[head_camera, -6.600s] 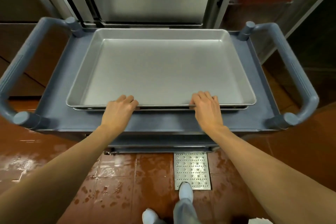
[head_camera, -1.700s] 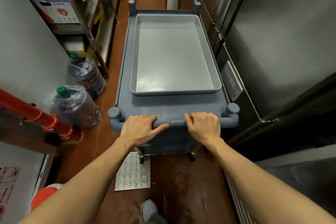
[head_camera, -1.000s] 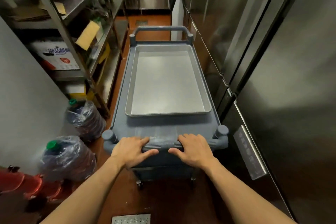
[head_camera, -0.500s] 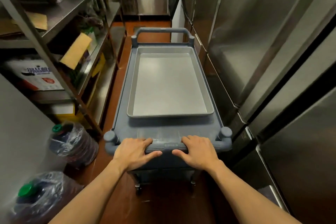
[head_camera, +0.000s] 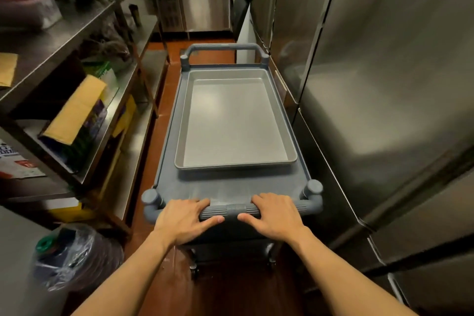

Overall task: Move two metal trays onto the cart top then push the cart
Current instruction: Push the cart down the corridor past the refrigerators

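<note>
Gripping cart (head_camera: pixel 232 185) handle (head_camera: pixel 232 210): L hand (head_camera: pixel 183 220) & R hand (head_camera: pixel 275 215), fingers curled over bar. Tray (head_camera: pixel 234 120) flat on cart top, long axis running away down aisle, betw shelves (head_camera: pixel 77 64) & fridges (head_camera: pixel 372 84).

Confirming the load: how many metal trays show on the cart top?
1 tray is plainly visible, centred on the cart top; a second nested beneath may be hidden.

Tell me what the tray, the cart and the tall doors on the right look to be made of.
Tray: bare metal, likely aluminium; matte silver with a soft sheen and rolled rim.
Cart: grey moulded plastic, by its dull, rounded posts and ribbed handle.
Doors: probably stainless steel; brushed, with blurred reflections.
</note>
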Tool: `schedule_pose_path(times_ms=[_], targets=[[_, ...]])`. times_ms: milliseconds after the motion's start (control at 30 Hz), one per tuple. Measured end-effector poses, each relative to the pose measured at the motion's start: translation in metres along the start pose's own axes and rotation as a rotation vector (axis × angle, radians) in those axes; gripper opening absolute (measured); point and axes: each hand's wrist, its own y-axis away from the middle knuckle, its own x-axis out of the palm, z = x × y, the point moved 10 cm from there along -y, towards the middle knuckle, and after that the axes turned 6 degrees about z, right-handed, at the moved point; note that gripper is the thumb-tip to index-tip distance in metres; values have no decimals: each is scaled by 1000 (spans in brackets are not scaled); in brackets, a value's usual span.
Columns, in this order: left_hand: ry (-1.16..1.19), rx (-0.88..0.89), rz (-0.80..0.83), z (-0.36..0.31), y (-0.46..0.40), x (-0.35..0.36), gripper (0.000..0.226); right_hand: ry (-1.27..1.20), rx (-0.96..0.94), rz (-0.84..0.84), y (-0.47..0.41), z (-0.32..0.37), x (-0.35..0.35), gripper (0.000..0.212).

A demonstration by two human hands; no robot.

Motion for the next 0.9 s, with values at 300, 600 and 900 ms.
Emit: schedule_pose_path(times_ms=[300, 600, 900], targets=[[-1, 5, -21, 47, -111, -6, 70, -9, 8, 28, -104, -54, -2, 67], [-53, -133, -61, 68, -184, -17, 88, -65, 105, -14, -167, -102, -10, 67], [-51, -238, 48, 47, -212, -9, 71, -9, 179, -4, -177, -139, -12, 62]])
